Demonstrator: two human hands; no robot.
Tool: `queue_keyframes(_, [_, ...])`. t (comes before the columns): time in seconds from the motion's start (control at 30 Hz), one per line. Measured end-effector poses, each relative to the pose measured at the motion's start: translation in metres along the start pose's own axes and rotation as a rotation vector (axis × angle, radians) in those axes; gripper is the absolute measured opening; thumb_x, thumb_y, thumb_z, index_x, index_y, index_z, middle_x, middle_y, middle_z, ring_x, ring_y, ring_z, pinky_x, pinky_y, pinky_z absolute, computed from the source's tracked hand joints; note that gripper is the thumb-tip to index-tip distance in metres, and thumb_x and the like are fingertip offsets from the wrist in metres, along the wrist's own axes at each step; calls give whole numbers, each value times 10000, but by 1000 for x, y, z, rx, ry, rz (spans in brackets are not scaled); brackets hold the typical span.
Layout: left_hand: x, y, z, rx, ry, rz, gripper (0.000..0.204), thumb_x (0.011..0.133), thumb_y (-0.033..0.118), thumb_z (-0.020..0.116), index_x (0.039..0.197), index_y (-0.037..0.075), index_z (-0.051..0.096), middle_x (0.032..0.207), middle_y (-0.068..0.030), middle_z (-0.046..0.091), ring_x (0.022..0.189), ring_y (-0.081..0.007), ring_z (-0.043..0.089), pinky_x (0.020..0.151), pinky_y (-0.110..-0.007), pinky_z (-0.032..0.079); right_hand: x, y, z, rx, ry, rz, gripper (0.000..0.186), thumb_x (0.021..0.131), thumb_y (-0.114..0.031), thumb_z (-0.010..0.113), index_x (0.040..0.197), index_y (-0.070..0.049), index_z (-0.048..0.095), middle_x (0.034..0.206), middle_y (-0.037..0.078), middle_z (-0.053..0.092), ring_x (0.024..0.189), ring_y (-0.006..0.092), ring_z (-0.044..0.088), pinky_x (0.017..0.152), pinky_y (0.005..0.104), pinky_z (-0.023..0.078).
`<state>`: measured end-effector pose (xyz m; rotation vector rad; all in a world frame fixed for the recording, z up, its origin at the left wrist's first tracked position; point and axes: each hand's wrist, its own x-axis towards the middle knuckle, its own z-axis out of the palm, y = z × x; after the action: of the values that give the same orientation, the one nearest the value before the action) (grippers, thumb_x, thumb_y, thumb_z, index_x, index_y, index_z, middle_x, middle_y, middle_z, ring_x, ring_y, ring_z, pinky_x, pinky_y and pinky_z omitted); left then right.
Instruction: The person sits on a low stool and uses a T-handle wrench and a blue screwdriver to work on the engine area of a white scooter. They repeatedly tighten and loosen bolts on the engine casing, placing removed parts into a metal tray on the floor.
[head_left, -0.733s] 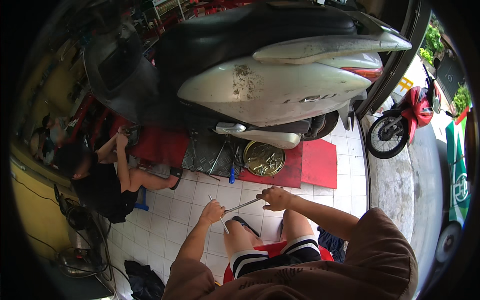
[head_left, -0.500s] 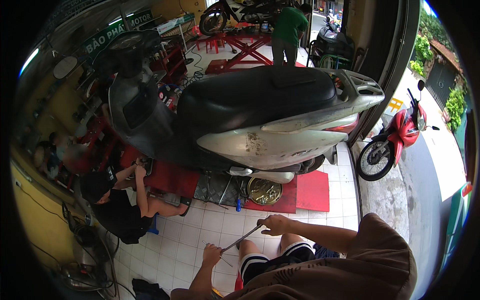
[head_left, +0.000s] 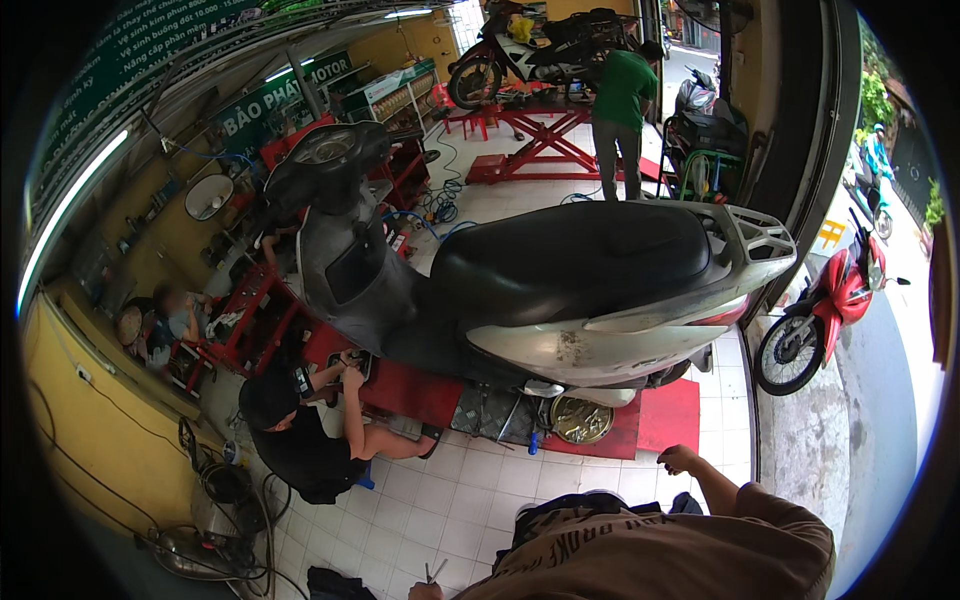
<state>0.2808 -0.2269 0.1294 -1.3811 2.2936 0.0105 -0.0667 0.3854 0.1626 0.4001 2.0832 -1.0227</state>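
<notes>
My left hand (head_left: 425, 590) is at the lower edge, closed on thin metal tools (head_left: 434, 570). My right hand (head_left: 676, 460) is out at the lower right with its fingers curled; what, if anything, is in them I cannot make out. Beyond my hands, a silver-and-black scooter (head_left: 565, 350) stands over a red lift platform (head_left: 668, 410). On the platform are a round brass-coloured tray of small metal parts (head_left: 582, 420), loose metal rods and a blue-handled screwdriver (head_left: 533, 440).
A seated co-worker in black (head_left: 300, 450) has both hands at the scooter's lower front. Behind, a person in green (head_left: 622, 110) stands by a raised motorbike (head_left: 515, 65). A red motorbike (head_left: 840, 290) is outside right. Hoses and metal equipment (head_left: 225, 510) lie lower left.
The view has tilted up, showing more of the shop. My hands are lower and farther apart; the long bar that was between them is no longer clearly visible.
</notes>
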Motion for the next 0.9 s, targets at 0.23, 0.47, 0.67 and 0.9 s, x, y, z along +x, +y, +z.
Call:
queue_keyframes(0.23, [23,80,-19,-275,-92,-150,662,887,627,410,795,25,668,688,-174,603,634,-318,605,600,-449,470,-19,98,10,535,51,257,180,882,-212,627,888,-40,678,699,91,621,562,188,603,495,315,491])
queue_keyframes(0.47, [15,176,-13,-859,-230,-388,675,904,632,368,780,18,619,587,-127,532,521,-274,539,485,-422,422,-42,181,-1,614,108,631,203,917,-197,537,811,-61,644,671,84,601,562,232,583,540,389,487])
queue_keyframes(0.67, [11,188,5,-1263,-357,-584,624,919,603,352,744,40,556,498,-71,441,414,-227,445,385,-380,351,0,191,-57,828,119,413,174,906,-225,513,944,-89,615,796,69,587,663,217,552,637,390,467])
queue_keyframes(0.9, [-4,252,-23,-815,-245,-320,398,835,304,470,881,-30,682,791,-175,676,661,-272,654,533,-417,506,15,63,-101,519,-62,-21,202,913,-216,564,983,-39,629,752,76,590,622,178,577,555,304,473])
